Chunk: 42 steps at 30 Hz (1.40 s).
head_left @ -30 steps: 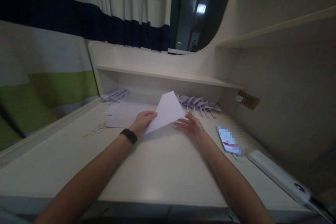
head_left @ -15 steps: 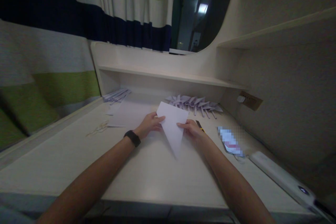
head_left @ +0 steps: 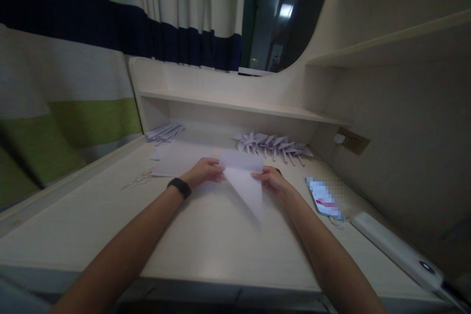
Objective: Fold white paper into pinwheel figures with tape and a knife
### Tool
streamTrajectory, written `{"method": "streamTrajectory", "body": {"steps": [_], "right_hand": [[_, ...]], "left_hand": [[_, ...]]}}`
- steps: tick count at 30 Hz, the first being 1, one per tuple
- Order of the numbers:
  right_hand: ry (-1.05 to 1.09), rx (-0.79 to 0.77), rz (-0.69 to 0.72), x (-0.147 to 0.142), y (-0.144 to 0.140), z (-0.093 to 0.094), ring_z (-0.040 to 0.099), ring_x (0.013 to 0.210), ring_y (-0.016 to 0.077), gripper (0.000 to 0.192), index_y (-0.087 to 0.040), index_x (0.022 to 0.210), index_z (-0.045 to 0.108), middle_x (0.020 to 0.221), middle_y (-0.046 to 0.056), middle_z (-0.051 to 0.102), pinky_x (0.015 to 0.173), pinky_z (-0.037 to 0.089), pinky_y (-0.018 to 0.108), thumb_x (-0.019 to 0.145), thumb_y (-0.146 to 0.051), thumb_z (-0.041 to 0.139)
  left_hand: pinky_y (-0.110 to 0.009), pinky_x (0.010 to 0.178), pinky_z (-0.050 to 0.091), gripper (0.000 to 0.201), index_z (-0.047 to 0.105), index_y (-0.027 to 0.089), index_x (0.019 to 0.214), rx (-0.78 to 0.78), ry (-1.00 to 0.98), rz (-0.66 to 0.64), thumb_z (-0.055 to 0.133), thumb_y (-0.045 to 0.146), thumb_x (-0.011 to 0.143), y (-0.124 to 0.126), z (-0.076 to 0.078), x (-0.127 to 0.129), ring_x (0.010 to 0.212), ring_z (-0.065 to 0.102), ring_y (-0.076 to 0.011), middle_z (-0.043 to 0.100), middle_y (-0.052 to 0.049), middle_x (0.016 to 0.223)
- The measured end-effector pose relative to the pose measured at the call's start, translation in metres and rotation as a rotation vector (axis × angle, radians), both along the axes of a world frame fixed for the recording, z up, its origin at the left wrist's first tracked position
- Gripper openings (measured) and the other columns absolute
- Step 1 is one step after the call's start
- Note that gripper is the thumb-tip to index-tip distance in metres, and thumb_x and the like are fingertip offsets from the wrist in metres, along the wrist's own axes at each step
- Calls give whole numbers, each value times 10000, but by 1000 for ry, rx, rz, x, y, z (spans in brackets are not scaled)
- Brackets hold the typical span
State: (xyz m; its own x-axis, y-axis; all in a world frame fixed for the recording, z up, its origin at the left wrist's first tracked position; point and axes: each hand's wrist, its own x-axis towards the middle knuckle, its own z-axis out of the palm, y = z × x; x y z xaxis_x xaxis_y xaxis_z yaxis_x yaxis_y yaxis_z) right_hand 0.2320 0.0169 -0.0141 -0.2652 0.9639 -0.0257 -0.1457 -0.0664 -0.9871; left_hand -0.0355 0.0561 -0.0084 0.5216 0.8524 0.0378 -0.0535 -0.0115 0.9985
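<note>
Dim pale desk beneath a striped curtain, folded paper pieces lined at 12 o'clock.

Left hand and right hand each pinch a top corner of the smooth white paper triangle at desk centre, point toward 6 o'clock; 0.5 s ago its top edge stood higher, now folded flatter.
</note>
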Motion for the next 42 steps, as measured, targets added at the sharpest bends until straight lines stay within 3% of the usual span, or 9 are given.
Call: {"method": "streamTrajectory", "body": {"steps": [5, 9, 13, 16, 21, 26, 31, 36, 42], "right_hand": [[84, 4, -20, -2, -1, 5, 669, 666, 161, 322, -142, 917, 719, 844, 67, 732, 626, 526, 256, 596, -133, 745], [54, 70, -178, -16, -2, 8, 657, 642, 164, 338, -174, 930, 733, 801, 44, 736, 603, 519, 271, 602, -121, 670], [-175, 368, -426, -37, -8, 2, 662, 838, 223, 375, -224, 892, 751, 911, 19, 737, 756, 520, 340, 616, -95, 532], [-446, 567, -434, -47, -16, -6, 648, 923, 238, 456, -279, 995, 725, 1029, 0, 708, 856, 490, 372, 662, -81, 485], [-645, 697, -250, -51, -25, -7, 625, 1012, 251, 494, -318, 1121, 660, 1129, -5, 665, 951, 435, 402, 709, -72, 539], [-388, 600, -24, -49, -25, 14, 567, 1122, 267, 504, -248, 1137, 652, 1190, 43, 639, 1012, 382, 427, 645, -260, 760], [-143, 456, -127, -46, -26, 31, 606, 1048, 240, 400, -228, 1080, 674, 1085, 72, 688, 942, 439, 423, 711, -378, 714], [-169, 565, -127, -42, -34, 49, 597, 1009, 203, 524, -291, 1182, 611, 1174, 54, 640, 852, 481, 340, 680, -353, 747], [-219, 563, -124, -37, -41, 59, 623, 759, 174, 258, -214, 905, 739, 879, 40, 718, 733, 493, 306, 689, -355, 736]], "left_hand": [[-265, 647, 521, 275, 655, 121, 853, -62, -130, 15, 777, 261, 651, 1, 0, 1, 689, 672, -172, 686, -94, 794], [-304, 753, 516, 379, 638, 142, 1001, -116, -260, -11, 756, 308, 682, -2, 3, 7, 786, 675, -184, 690, -124, 926], [-375, 801, 512, 445, 616, 139, 1034, -205, -265, -116, 694, 457, 734, -8, 4, 16, 867, 665, -231, 678, -171, 989], [-359, 720, 529, 462, 621, 130, 1000, -195, -281, -72, 701, 487, 717, -8, 1, 22, 796, 667, -226, 685, -163, 944], [-285, 638, 508, 407, 640, 97, 918, -41, -287, 148, 778, 380, 660, -7, -2, 24, 683, 640, -184, 694, -110, 795], [-289, 620, 499, 386, 656, 94, 861, 45, -277, 287, 796, 365, 624, -9, 9, 20, 641, 622, -183, 684, -81, 704], [-302, 668, 497, 375, 690, 104, 870, 273, -210, 364, 794, 350, 608, -19, 31, 19, 720, 631, -202, 710, -93, 849], [-269, 669, 456, 169, 730, 169, 767, 613, 51, 375, 760, 288, 652, -45, 50, 24, 708, 616, -187, 705, -25, 760], [-242, 615, 406, 81, 727, 181, 672, 793, 242, 323, 728, 261, 685, -54, 43, 32, 622, 564, -158, 653, 3, 645]]}}
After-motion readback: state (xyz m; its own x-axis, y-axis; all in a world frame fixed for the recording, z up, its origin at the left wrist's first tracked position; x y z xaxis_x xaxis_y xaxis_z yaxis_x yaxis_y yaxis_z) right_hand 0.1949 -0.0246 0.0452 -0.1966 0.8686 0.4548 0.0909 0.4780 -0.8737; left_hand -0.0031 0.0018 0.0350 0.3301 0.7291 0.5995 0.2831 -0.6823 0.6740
